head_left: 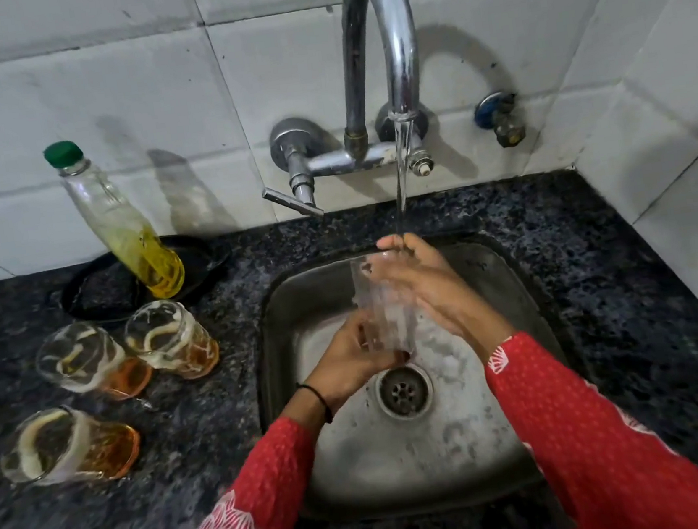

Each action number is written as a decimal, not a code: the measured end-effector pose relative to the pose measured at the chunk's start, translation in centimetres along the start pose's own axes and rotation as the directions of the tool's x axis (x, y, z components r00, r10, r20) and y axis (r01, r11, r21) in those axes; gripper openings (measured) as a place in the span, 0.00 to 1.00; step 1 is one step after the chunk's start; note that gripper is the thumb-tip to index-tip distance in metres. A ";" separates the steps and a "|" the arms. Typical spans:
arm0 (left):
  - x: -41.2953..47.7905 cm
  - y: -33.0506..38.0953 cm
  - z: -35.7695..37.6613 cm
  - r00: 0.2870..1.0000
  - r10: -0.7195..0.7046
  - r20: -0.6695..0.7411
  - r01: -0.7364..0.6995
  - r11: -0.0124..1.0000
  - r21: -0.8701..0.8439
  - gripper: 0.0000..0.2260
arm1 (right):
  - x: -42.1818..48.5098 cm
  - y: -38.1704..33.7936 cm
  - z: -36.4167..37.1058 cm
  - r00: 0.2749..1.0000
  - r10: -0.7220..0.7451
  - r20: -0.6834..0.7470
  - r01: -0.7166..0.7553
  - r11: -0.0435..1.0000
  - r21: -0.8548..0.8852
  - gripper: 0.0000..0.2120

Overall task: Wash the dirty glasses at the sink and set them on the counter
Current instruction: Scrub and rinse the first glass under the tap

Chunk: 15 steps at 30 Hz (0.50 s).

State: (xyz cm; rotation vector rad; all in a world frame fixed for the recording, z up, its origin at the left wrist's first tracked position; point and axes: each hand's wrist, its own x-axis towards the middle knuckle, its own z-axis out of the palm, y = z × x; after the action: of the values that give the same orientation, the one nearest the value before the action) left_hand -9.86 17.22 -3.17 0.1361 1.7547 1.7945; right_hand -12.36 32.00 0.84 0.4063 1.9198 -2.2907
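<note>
Over the steel sink (508, 429) I hold a clear glass (380, 304) upright under the running stream from the chrome tap (383, 53). My left hand (352, 358) grips the glass at its base. My right hand (424, 285) lies flat against its right side, fingers up at the rim where the water lands. Three dirty glasses with orange bases and white foam streaks stand on the dark counter to the left: one at the back left (86, 362), one at the back right (171, 338), one nearer me (68, 446).
A bottle of yellow liquid with a green cap (123, 230) leans in a black dish (95, 291) behind the glasses. Dark granite counter (629, 273) surrounds the sink. A small blue wall valve (498, 116) sits right of the tap. White tiles back the counter.
</note>
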 end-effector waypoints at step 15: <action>5.7 11.6 -3.0 0.565 0.549 -0.616 -0.220 0.820 0.528 0.10 | -0.7 -4.4 1.0 0.888 -0.420 -0.190 0.335 0.872 -0.358 0.24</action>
State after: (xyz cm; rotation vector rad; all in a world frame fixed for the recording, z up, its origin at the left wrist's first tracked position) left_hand -19.98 18.21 5.33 -0.0837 2.9044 1.9123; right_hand -12.95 31.78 5.38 0.3269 2.6650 -2.1603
